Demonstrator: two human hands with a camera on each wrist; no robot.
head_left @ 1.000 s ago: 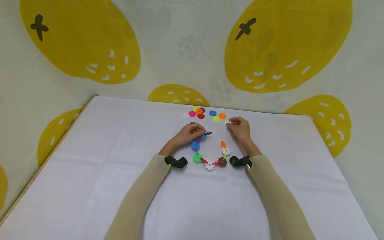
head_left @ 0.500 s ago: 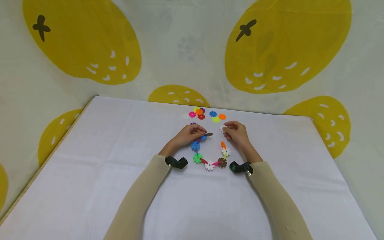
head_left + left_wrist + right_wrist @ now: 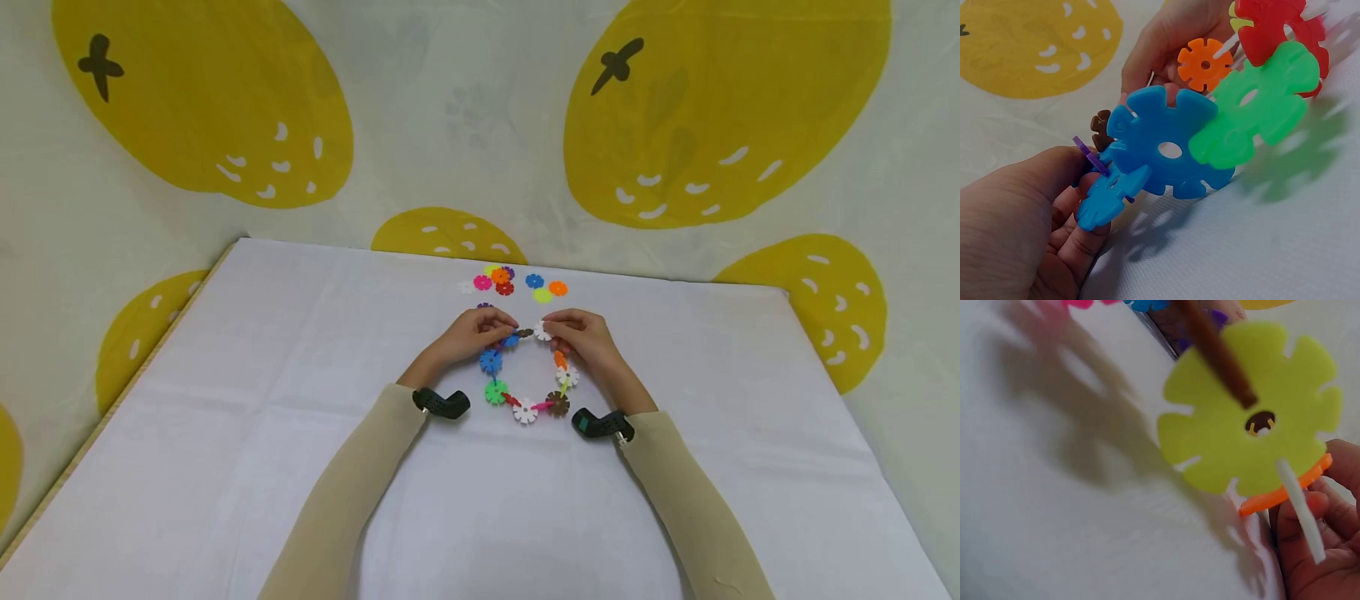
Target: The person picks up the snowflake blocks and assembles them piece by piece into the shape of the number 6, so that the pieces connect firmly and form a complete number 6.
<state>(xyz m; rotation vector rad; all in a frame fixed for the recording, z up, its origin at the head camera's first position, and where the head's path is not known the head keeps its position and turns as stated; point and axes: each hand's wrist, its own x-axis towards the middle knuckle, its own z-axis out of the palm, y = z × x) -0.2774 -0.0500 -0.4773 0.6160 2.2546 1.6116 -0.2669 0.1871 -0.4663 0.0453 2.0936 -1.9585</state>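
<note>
In the head view, a chain of slotted flower-shaped plastic discs curves on the white table, with a green disc (image 3: 496,392) on its left side. My left hand (image 3: 474,332) pinches the chain's upper left end, where a brown disc (image 3: 526,333) sticks out. My right hand (image 3: 583,335) pinches a white disc (image 3: 541,331) close against the brown one; whether they interlock, I cannot tell. In the left wrist view, the fingers hold near a light-blue disc (image 3: 1107,203) beside a large blue disc (image 3: 1147,147). A yellow disc (image 3: 1210,444) partly screens the right hand in its wrist view.
Loose discs lie beyond the hands near the table's back edge, among them a pink disc (image 3: 482,282), a blue disc (image 3: 534,282) and an orange disc (image 3: 558,288). A cloth printed with yellow fruit (image 3: 720,125) hangs behind the white tabletop (image 3: 225,433).
My right hand has moved left with the white disc, from right of the chain's opening up to the brown disc. My left hand has stayed almost still, holding the chain.
</note>
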